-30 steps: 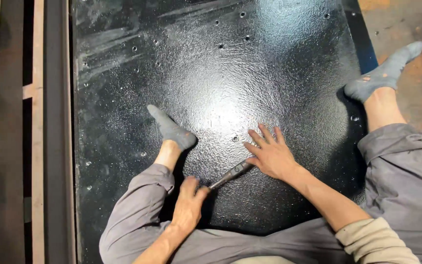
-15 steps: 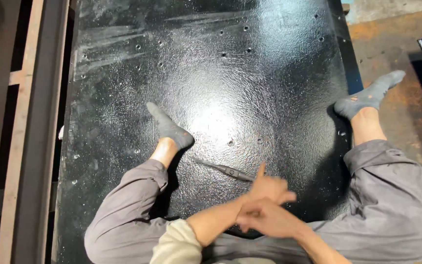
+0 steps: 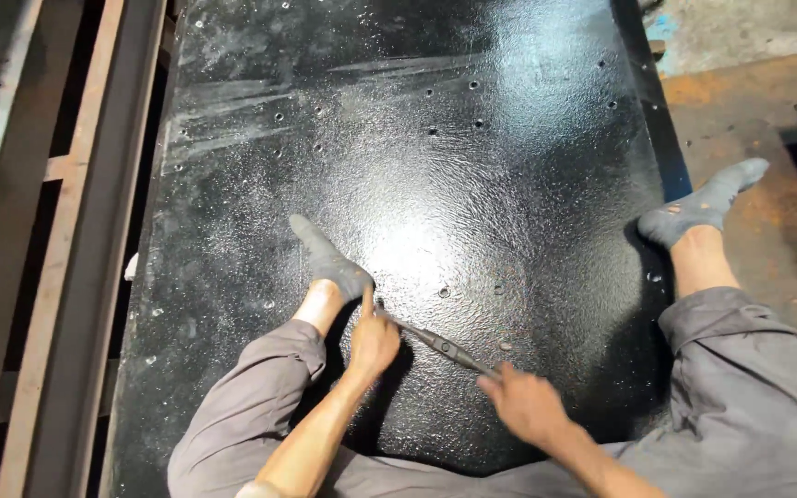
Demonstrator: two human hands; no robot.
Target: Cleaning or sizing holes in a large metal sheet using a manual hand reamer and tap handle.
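Left hand (image 3: 373,339) — forearm bare, reaching up from the lower edge; fingers curled closed about one end of the tool, index finger pointing up along the sock.

Right hand (image 3: 526,404) — forearm bare, entering from the lower right; fingers closed loosely on the tool's other end, knuckles toward the camera.

Slim dark metal tool (image 3: 440,346) — a long narrow bar, held at both ends, lying low and slanted across the sheet between the two hands, its left end higher in view. Whether it touches the sheet cannot be told.

Black metal sheet (image 3: 398,157) — large, pebbled, glossy, drilled with small holes; the person sits on it, legs spread.

Left foot (image 3: 329,260) — grey sock, resting on the sheet just beside the left hand.

Right foot (image 3: 705,205) — grey sock, at the sheet's right edge, well apart from the hands.

Grey trousers (image 3: 740,397) — rolled at the shins.

Steel beams (image 3: 76,240) — lying alongside the sheet at left.
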